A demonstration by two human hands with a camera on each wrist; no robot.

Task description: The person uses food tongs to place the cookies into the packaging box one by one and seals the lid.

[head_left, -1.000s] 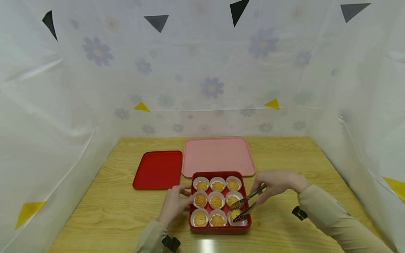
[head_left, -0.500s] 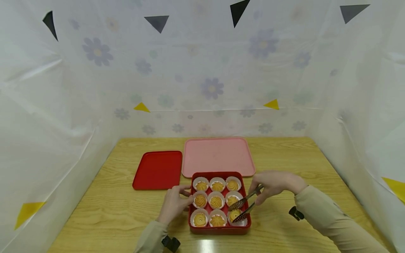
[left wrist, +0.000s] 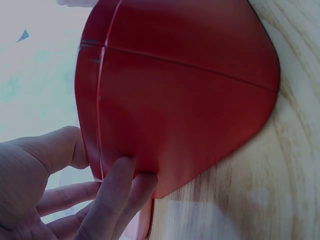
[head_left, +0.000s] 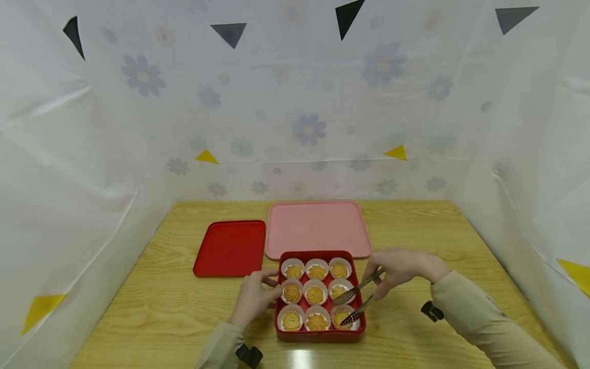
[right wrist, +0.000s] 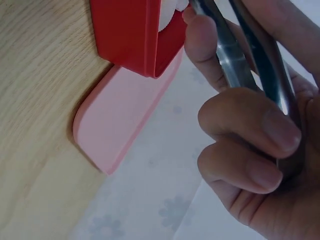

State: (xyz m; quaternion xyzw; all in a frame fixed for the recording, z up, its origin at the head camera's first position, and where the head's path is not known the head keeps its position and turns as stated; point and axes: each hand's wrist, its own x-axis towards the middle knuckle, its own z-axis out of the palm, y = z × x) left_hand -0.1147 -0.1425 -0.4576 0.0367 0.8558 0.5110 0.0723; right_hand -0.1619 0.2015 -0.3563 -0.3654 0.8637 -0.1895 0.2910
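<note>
Beside the red box (head_left: 320, 335) in the head view is my left hand (head_left: 255, 297), holding the box's left wall near the rim. The left wrist view shows fingertips (left wrist: 122, 167) against the outer wall and the thumb at the rim. My right hand (head_left: 401, 269) grips metal tongs (head_left: 369, 279) at the box's right side. Their perforated ends stand apart over the right column, one by the front-right cookie (head_left: 342, 319), which sits in its paper cup. Rows of swirled cookies (head_left: 315, 294) in white paper cups fill the box. In the right wrist view, curled fingers wrap the tongs' handles (right wrist: 270, 65).
A pink tray (head_left: 318, 228) lies just behind the box. To its left is a flat red tray or lid (head_left: 230, 248). White floral sheeting (head_left: 309, 102) with small triangles closes off the back and sides of the wooden table (head_left: 152, 302).
The front-right cookie has dropped lower into its cup, and the tongs' ends have spread a little apart. My right hand moved slightly left early on. My left hand stays put.
</note>
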